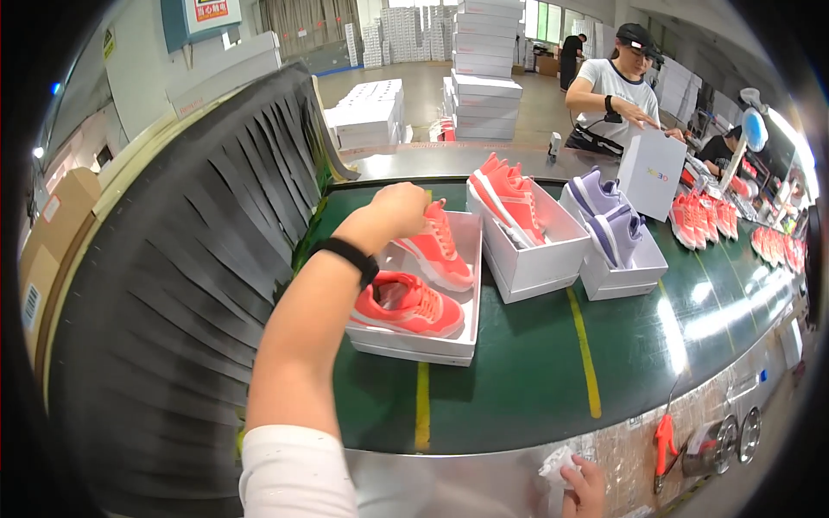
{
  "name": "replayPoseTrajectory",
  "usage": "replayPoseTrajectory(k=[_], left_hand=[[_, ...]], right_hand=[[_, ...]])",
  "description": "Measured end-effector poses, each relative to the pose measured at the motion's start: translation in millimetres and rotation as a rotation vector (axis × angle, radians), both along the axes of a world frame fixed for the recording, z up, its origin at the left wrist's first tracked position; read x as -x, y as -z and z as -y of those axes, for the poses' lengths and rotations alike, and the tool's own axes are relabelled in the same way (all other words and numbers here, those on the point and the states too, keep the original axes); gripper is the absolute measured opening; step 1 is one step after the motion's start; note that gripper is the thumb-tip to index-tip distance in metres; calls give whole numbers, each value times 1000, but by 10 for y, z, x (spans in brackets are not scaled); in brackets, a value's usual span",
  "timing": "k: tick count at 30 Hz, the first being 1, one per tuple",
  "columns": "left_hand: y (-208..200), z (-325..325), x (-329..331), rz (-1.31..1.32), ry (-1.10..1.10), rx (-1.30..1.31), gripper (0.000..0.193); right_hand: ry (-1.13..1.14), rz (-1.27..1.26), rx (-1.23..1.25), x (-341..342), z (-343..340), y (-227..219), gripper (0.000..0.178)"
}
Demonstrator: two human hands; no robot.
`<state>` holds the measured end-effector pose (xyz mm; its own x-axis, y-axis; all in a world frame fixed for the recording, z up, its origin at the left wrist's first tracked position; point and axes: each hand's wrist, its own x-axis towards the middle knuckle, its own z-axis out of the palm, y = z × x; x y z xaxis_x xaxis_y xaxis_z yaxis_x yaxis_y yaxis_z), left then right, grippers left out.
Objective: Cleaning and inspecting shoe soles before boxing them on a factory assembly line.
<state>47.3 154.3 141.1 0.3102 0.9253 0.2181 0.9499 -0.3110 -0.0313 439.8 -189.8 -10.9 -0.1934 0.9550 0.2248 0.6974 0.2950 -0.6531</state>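
My left hand (402, 210), with a black band on its wrist, is closed at the collar of a coral sneaker (442, 255). That shoe sits tilted inside an open white shoebox (474, 315). A second coral sneaker (419, 309) lies on its side nearer to me in the same box, its opening toward the left. Low in the picture, my right hand (589, 486) holds crumpled white tissue paper (557, 466) over the bench edge. My left fingertips are partly hidden behind the shoe.
Along the green conveyor belt (509, 380) stand a box of coral sneakers (511, 207) and one of lilac sneakers (615, 226). Dark strip curtains (199, 250) flank the left. Across the belt a person (617, 95) handles a white box (654, 173). An orange-handled tool (664, 445) lies right.
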Motion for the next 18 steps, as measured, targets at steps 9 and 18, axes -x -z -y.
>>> replayPoseTrajectory(k=[9, 18], left_hand=[[641, -469, 192, -586, -383, -83, 31], [112, 109, 463, -642, -227, -350, 41]], right_hand=[[54, -71, 28, -65, -122, -13, 42], [330, -257, -193, -438, -163, -196, 44]])
